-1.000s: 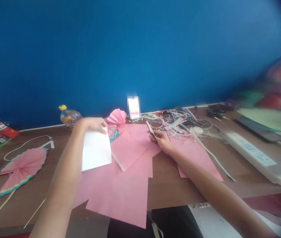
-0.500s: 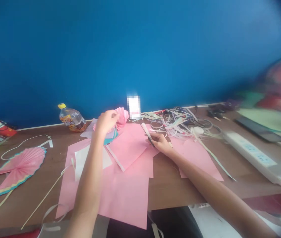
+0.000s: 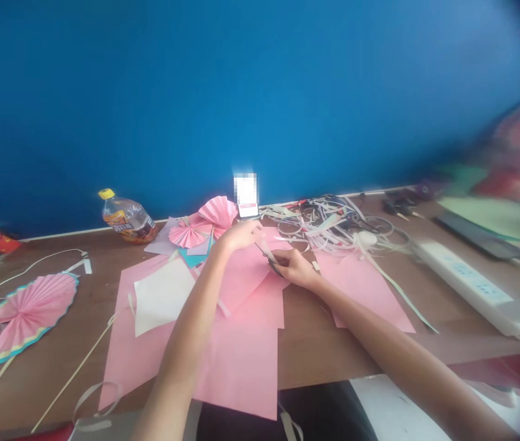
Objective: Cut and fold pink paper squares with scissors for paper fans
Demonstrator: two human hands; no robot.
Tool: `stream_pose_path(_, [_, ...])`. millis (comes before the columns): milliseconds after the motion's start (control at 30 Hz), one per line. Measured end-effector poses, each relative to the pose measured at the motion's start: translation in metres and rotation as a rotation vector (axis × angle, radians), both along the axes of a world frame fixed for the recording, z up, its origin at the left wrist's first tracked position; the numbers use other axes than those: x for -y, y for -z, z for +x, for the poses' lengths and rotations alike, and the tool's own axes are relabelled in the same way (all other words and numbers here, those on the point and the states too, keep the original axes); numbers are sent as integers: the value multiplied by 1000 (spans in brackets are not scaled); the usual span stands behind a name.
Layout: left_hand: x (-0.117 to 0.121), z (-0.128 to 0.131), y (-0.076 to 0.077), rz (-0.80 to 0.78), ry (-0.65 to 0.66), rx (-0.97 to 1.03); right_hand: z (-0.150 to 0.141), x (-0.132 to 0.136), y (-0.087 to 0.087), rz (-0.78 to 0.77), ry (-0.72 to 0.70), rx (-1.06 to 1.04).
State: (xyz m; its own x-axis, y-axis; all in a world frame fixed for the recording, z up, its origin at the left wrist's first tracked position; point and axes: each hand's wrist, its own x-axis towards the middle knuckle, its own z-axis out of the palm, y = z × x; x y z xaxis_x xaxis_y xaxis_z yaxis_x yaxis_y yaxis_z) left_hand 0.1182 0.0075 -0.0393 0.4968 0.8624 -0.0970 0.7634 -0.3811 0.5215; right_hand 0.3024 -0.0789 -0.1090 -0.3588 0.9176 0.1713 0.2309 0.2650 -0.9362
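My right hand (image 3: 294,268) is wrapped round the dark handles of what look like scissors (image 3: 269,257), with the blades pointing up and left over the pink paper. My left hand (image 3: 244,234) is just beyond the blade tips, fingers drawn together; what they pinch, if anything, is too small to make out. Under both hands lie overlapping pink paper sheets (image 3: 245,367). Left of my left hand, pleated pink paper fans (image 3: 218,211) rest on blue and pale lilac paper. A white paper piece (image 3: 161,297) lies partly beside my left forearm.
A phone (image 3: 247,205) stands against the blue wall. A drink bottle (image 3: 126,217) tilts at the back left. A larger pleated fan (image 3: 34,309) lies at left. Tangled paper strips (image 3: 328,223) are heaped at back right, near a power strip (image 3: 466,285).
My left hand has moved right and down from the pleated pink fan to the scissors' tips. My right hand stays nearly in place, still holding the scissors.
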Motion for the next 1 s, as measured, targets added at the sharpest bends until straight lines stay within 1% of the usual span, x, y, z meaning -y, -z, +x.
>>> stream_pose_path(100, [-4,-4,1,22,39,76,0,0,-1,-1,-54,11])
stream_pose_path(200, [-5,-8,-3,67,41,180,-1,-1,2,-17,-39,1])
stream_pose_path(300, [-9,-22,-11,129,-28,270,-1,-3,7,-12,-24,-9])
stream_pose_path(433, [-15,-58,-19,205,-181,315,2,-4,6,44,-2,40])
stream_pose_path(500, [-16,-77,-22,210,-263,342,5,-6,5,109,101,136])
stream_pose_path(567, [-16,-94,-24,222,-322,379,8,-8,4,167,270,293])
stream_pose_path(633, [-16,-104,-25,258,-356,413,9,-12,7,197,434,470])
stream_pose_path(700, [-16,-109,-24,265,-370,433,8,-14,10,225,514,629])
stream_pose_path(767, [-17,-110,-23,207,-355,425,6,-14,13,293,531,780])
stream_pose_path(867, [-19,-107,-20,128,-303,375,3,-9,14,422,516,977])
stream_pose_path(933, [-21,-104,-19,129,-290,343,3,-7,13,452,491,1031])
stream_pose_path(1000, [-21,-102,-20,138,-290,346,6,-7,11,414,454,1012])
